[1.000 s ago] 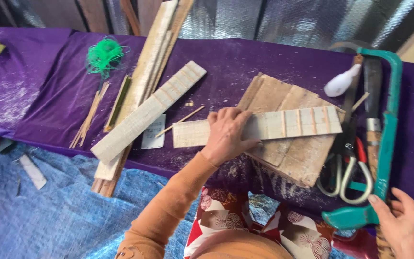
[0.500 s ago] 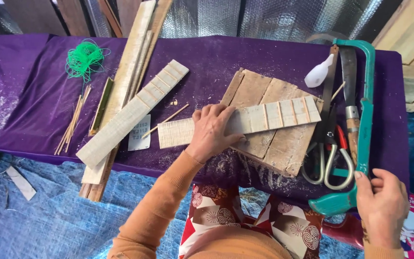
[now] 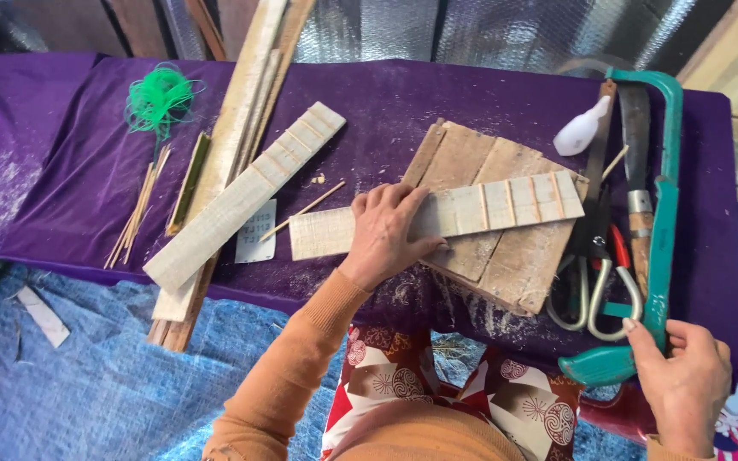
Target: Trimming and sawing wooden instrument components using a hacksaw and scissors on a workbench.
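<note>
My left hand (image 3: 389, 232) presses flat on a pale marked wooden strip (image 3: 506, 205) that lies across a rough wooden board (image 3: 497, 248) on the purple-covered bench (image 3: 403, 102). My right hand (image 3: 681, 384) grips the handle end of a teal hacksaw (image 3: 664, 230) that lies along the bench's right side. Scissors (image 3: 595, 282) with white and red handles sit between the board and the saw.
A second marked strip (image 3: 241, 196) lies diagonally over long wooden slats (image 3: 241, 119) at the left. Thin sticks (image 3: 138, 213), a green cord bundle (image 3: 160, 98), a white bottle (image 3: 581, 128) and a knife (image 3: 638, 171) rest on the cloth. Blue tarpaulin (image 3: 87, 384) covers the floor.
My right hand has moved up from the bench's lower edge and closed on the saw's handle. The left hand stays on the strip. The camera view has shifted slightly.
</note>
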